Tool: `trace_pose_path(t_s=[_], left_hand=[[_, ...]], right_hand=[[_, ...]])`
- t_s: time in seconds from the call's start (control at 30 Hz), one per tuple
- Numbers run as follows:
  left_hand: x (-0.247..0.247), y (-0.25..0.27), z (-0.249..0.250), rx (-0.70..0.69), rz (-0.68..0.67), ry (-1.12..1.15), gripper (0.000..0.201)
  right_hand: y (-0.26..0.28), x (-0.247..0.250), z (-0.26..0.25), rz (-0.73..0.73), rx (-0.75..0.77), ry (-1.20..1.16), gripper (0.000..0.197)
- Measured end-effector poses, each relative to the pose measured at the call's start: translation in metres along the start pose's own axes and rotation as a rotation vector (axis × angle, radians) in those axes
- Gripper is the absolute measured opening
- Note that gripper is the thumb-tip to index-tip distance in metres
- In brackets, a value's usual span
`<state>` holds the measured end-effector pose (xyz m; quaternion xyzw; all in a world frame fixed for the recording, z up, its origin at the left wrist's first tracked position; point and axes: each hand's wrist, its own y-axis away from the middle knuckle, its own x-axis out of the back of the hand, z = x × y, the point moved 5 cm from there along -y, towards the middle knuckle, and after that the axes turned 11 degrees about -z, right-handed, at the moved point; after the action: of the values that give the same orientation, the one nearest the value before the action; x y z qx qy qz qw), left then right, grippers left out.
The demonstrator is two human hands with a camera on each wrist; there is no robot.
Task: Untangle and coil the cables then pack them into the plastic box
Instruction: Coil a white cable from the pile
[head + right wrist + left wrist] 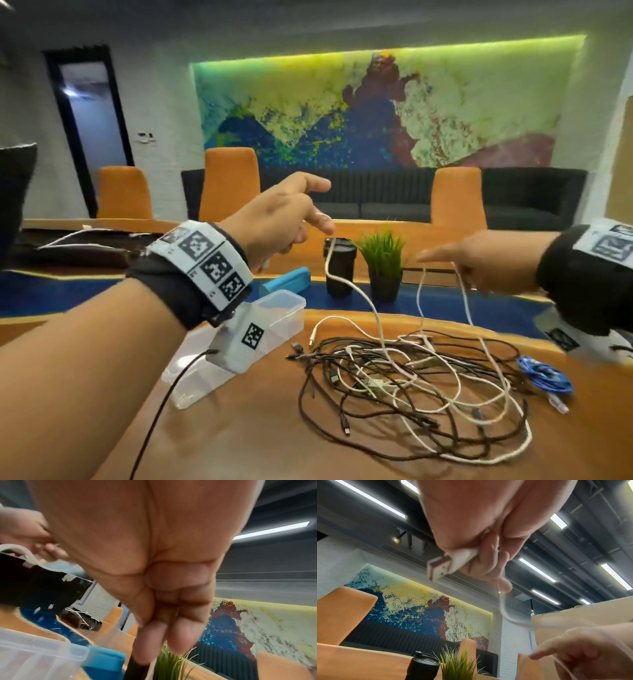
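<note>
While left grip (284,219) pinches white cable (346,284), tangle (411,387) lies below.

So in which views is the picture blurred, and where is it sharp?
Head view: mostly sharp, the cable pile is clear, the right hand slightly smeared. Left wrist view: the white plug fairly sharp, the cable below it streaked. Right wrist view: strongly motion-blurred, the plastic box soft.

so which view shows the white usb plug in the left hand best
The left wrist view: the white USB plug fills the centre, gripped by the left hand. The head view shows only the white cable trailing below that hand; the right wrist view doesn't show the plug.
</note>
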<state>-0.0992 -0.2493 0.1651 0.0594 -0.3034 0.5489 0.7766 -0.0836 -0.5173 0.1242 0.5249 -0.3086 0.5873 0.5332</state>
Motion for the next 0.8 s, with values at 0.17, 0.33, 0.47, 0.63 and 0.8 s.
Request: trace_pose_path(t_s=[0.17,0.33,0.47,0.63,0.8], left_hand=[[0.000,-0.010,0.005,-0.061,-0.032,0.173,0.042],[-0.020,-0.021,0.007,-0.028,-0.089,0.544,0.025],[-0.032,-0.021,0.003,-0.020,-0.184,0.562,0.020],[-0.046,-0.017,-0.023,-0.044,-0.266,0.444,0.022],[-0.057,-0.024,-0.044,-0.097,-0.248,0.663,0.022]], right_hand=[[0.016,0.043,0.002,0.443,0.114,-0.617,0.036],[0.015,0.040,-0.080,0.206,0.552,-1.190,0.034],[-0.005,0.032,-0.074,0.261,0.551,-1.627,0.010],[-0.007,0.033,-0.050,0.417,0.474,-1.681,0.018],[-0.014,0.030,-0.037,0.762,0.269,-1.497,0.017]])
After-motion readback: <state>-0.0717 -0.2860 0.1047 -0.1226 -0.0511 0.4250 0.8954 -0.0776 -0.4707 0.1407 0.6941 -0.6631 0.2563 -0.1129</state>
